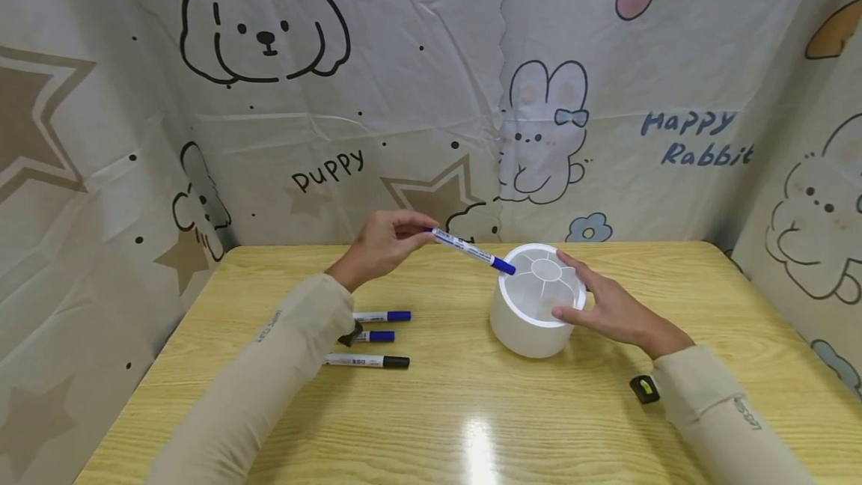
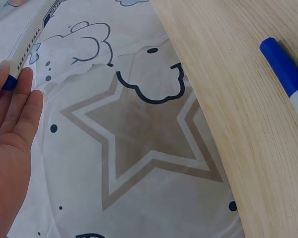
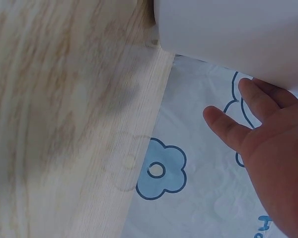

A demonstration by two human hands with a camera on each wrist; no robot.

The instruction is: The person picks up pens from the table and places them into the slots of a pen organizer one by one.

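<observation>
Between the right hand's [image 1: 616, 313] relaxed fingers, the white holder [image 1: 536, 310] looks light and tippable, best steadied at its wall, while just beyond the left hand's [image 1: 381, 245] pinching fingertips the stiff, slick blue marker [image 1: 471, 251] angles toward its rim.

A pale wooden table [image 1: 431, 410] shows a light glare near its front edge. Cream cartoon-printed cloth [image 1: 417, 96] hangs behind and at both sides.

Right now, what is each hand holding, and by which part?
The left hand pinches a blue-capped marker by its uncapped back end, with the cap over the white round holder. The right hand rests against the holder's side and rim.
</observation>
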